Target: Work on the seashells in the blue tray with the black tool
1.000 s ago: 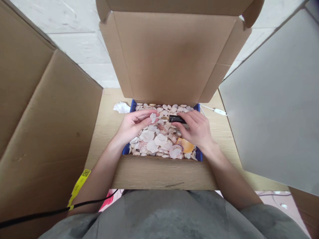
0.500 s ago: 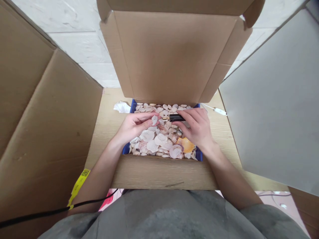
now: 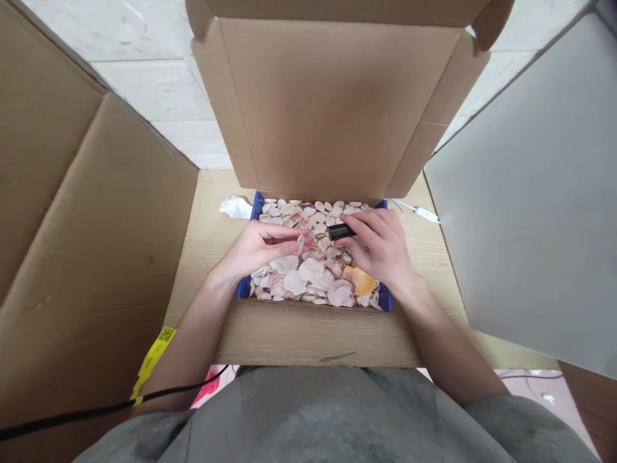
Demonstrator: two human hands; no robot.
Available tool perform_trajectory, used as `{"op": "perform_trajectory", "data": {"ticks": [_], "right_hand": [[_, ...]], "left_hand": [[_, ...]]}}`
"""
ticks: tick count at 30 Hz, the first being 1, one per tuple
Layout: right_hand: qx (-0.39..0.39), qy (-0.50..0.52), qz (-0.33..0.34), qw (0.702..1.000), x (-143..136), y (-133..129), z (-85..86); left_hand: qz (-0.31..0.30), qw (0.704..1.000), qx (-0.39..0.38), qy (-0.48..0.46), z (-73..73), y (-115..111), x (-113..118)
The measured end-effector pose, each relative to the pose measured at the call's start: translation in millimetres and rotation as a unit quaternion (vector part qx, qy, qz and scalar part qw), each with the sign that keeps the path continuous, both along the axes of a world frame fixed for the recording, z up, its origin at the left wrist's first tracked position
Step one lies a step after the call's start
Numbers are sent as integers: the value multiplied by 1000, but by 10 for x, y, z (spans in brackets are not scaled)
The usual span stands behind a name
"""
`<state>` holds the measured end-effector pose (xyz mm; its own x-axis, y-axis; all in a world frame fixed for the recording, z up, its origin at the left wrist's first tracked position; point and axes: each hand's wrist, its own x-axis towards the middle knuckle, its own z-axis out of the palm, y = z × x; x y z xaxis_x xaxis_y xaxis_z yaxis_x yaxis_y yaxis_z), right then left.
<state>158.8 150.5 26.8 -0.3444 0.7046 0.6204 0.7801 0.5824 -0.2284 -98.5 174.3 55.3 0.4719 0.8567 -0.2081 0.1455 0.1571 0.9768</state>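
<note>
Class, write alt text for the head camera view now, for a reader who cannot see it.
Above a box of seashells, a left hand pinches a small pale shell while the right hand holds a black tool pointing towards it. Behind stands an open cardboard lid.

Black tool [image 3: 342,232] with brassy tip; white held shell [image 3: 301,242]; yellow-orange ribbed shell [image 3: 360,280]; blue box corners [image 3: 384,299]; grey shirt [image 3: 351,411].

Soft, fairly bright light; the left cardboard panel [image 3: 110,212] darkens toward its bottom; picture edges stretch, shells [image 3: 311,270] slightly blurred.
</note>
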Motion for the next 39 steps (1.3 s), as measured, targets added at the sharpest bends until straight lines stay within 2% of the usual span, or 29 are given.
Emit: {"op": "perform_trajectory", "data": {"ticks": [3, 6, 18, 25, 29, 33, 39], "right_hand": [[-46, -22, 3, 999, -9, 1, -7], [-49, -27, 2, 998, -10, 0, -9], [91, 9, 11, 996, 1, -6, 40], [1, -51, 37, 998, -29, -24, 19], [7, -53, 36, 998, -51, -27, 32], [36, -40, 36, 998, -38, -12, 27], [37, -54, 42, 997, -44, -8, 36]], "left_hand": [[15, 1000, 5, -4, -6, -3, 4], [20, 1000, 6, 3, 4, -10, 13], [-10, 1000, -14, -15, 1, -21, 14], [5, 1000, -8, 25, 18, -23, 55], [5, 999, -14, 28, -1, -24, 90], [0, 1000, 7, 25, -24, -21, 84], [-4, 995, 85, 42, 3, -9, 51]]}}
